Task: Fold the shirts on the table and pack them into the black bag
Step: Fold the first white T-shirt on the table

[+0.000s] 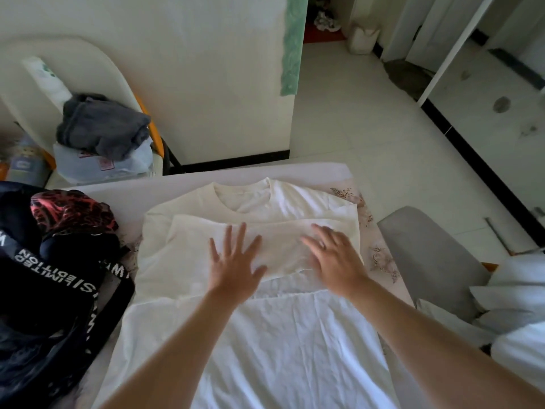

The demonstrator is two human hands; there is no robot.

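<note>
A white shirt (265, 335) lies flat on the table (380, 255), collar at the far end, with both sleeves folded across its chest. My left hand (236, 262) lies flat with spread fingers on the folded sleeve, left of centre. My right hand (336, 258) presses flat on the same fold, further right. The black bag (50, 278), with white lettering on its strap, sits on the table's left side, and a red-and-black patterned cloth (70, 211) rests on top of it.
A chair at the back left holds a grey garment (100, 125) on a white plastic bag (118, 166). A grey chair (427, 255) stands right of the table, with white cloth (513, 302) piled beside it. Tiled floor stretches beyond the table's far edge.
</note>
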